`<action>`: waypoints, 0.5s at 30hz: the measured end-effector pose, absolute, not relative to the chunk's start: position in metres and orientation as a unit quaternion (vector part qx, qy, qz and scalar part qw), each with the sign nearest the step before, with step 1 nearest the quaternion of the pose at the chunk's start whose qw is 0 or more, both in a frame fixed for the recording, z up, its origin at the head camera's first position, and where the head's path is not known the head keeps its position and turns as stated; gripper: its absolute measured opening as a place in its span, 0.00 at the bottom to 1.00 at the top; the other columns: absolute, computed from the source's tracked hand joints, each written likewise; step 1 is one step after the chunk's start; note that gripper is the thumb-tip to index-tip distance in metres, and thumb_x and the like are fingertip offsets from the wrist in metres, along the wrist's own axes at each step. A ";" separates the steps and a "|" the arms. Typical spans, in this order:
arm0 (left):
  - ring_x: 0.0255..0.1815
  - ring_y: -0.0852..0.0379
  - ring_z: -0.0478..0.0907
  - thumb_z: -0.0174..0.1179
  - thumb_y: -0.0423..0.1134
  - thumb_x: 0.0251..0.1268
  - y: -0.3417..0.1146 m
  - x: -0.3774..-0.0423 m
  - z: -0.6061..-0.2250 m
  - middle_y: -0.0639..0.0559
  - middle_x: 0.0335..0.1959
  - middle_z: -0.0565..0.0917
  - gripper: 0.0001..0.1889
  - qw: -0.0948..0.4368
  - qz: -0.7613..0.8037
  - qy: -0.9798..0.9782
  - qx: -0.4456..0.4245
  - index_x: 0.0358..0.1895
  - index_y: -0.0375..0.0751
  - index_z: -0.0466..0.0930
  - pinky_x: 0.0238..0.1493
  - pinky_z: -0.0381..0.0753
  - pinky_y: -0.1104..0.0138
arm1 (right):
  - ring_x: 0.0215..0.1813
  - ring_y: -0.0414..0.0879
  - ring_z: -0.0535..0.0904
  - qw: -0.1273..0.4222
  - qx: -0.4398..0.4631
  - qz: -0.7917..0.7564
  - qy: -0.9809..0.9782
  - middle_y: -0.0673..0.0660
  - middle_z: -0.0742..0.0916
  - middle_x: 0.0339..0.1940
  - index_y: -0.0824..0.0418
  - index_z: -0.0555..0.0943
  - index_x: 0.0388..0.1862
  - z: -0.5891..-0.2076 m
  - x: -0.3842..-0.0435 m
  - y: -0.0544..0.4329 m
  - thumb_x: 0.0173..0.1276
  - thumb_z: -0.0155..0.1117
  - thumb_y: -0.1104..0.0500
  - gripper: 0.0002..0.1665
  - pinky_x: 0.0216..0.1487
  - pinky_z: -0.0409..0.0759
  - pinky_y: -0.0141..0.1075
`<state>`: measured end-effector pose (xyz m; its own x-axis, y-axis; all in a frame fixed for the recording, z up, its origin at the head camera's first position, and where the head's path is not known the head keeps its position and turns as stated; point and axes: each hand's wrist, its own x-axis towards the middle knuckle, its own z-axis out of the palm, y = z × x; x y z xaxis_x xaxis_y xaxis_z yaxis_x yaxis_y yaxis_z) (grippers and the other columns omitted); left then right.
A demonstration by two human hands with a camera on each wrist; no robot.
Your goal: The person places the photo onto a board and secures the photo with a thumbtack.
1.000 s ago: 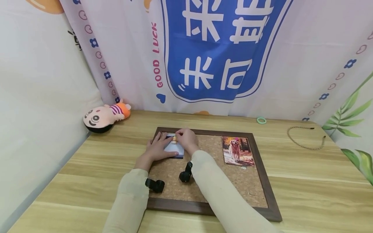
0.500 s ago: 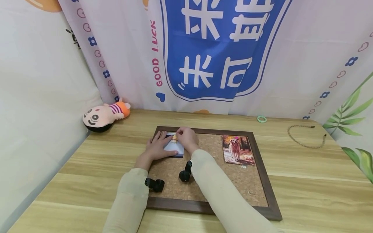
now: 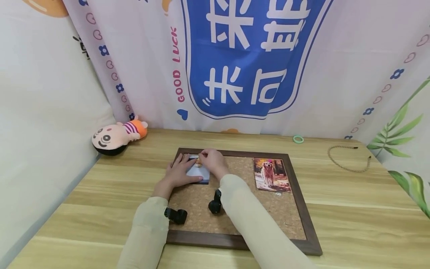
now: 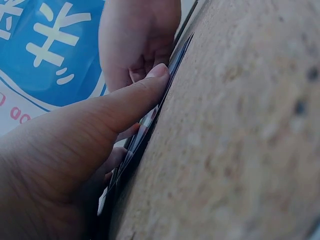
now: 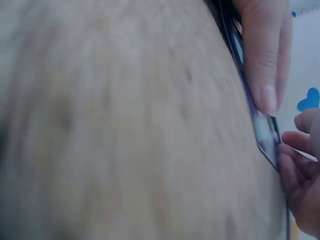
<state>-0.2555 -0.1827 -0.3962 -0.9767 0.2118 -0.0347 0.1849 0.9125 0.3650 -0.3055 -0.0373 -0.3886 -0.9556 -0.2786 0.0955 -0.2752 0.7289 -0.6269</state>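
Observation:
My left hand (image 3: 177, 172) lies spread over a small pale-blue photo (image 3: 194, 172), thumb and fingers straight, at the top left of a framed cork board (image 3: 198, 209). A little orange-yellow figure shows on the photo, partly covered. At its upper edge my right hand (image 3: 214, 163) has its fingertips drawn together in a pinch; whatever is between them is hidden, so I cannot tell its kind. The left wrist view has my left thumb (image 4: 145, 92) along the photo's edge. In the right wrist view, the right fingers (image 5: 295, 160) curl close beside the photo's corner (image 5: 267, 137).
A dog photo (image 3: 272, 175) with a pink spot at its top sits on the board's right side. Beyond the board are a plush doll (image 3: 117, 136), a mint-green ring (image 3: 298, 139) and a braided headband (image 3: 349, 170). A printed curtain (image 3: 221, 123) hangs behind the wooden table.
The right fingertips have shifted slightly left at the photo's upper edge, now covering more of the orange-yellow figure. My left hand stays in place on the photo. The head view has tilted slightly.

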 end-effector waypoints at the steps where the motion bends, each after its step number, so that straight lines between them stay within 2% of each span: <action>1: 0.65 0.43 0.35 0.54 0.65 0.45 -0.183 -0.256 -0.396 0.43 0.66 0.47 0.43 0.034 0.190 0.976 0.102 0.65 0.47 0.56 0.53 0.37 0.40 | 0.41 0.43 0.75 0.002 -0.160 -0.332 0.929 0.50 0.82 0.39 0.56 0.80 0.42 -0.386 -0.306 -0.035 0.64 0.48 0.50 0.16 0.41 0.71 0.35; 3: 0.65 0.43 0.35 0.55 0.64 0.44 -0.183 -0.258 -0.396 0.42 0.66 0.46 0.44 0.028 0.207 0.972 0.105 0.65 0.46 0.55 0.53 0.37 0.40 | 0.46 0.44 0.74 0.015 -0.178 -0.326 0.928 0.51 0.81 0.43 0.57 0.78 0.46 -0.381 -0.307 -0.031 0.66 0.45 0.48 0.20 0.46 0.69 0.37; 4: 0.65 0.43 0.36 0.56 0.64 0.45 -0.184 -0.259 -0.396 0.42 0.67 0.45 0.44 0.026 0.216 0.971 0.105 0.65 0.46 0.54 0.53 0.37 0.40 | 0.46 0.46 0.74 0.025 -0.192 -0.327 0.925 0.53 0.81 0.43 0.59 0.78 0.45 -0.378 -0.309 -0.028 0.67 0.44 0.48 0.21 0.46 0.69 0.38; 9: 0.65 0.40 0.37 0.55 0.61 0.48 -0.187 -0.260 -0.390 0.40 0.67 0.43 0.42 0.011 0.232 0.968 0.093 0.65 0.44 0.54 0.52 0.40 0.38 | 0.50 0.48 0.72 0.086 -0.234 -0.339 0.907 0.57 0.78 0.49 0.61 0.72 0.54 -0.352 -0.311 -0.012 0.68 0.39 0.44 0.27 0.48 0.68 0.38; 11: 0.64 0.38 0.39 0.54 0.60 0.50 -0.187 -0.259 -0.385 0.38 0.66 0.44 0.41 0.000 0.228 0.969 0.095 0.65 0.42 0.53 0.51 0.42 0.37 | 0.54 0.48 0.69 0.092 -0.243 -0.338 0.905 0.56 0.75 0.53 0.60 0.67 0.59 -0.340 -0.310 -0.005 0.67 0.39 0.43 0.29 0.50 0.67 0.39; 15: 0.64 0.39 0.39 0.49 0.62 0.53 -0.183 -0.259 -0.370 0.38 0.66 0.45 0.42 -0.012 0.229 0.968 0.100 0.66 0.42 0.48 0.52 0.41 0.38 | 0.59 0.48 0.64 0.079 -0.256 -0.317 0.910 0.55 0.70 0.59 0.58 0.63 0.62 -0.317 -0.308 0.015 0.66 0.40 0.41 0.32 0.55 0.61 0.41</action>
<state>-0.2587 -0.1831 -0.3702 -0.9796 0.1886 0.0692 0.1996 0.8749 0.4413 -0.3078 0.0147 -0.3167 -0.8559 -0.5168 0.0181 -0.4165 0.6681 -0.6166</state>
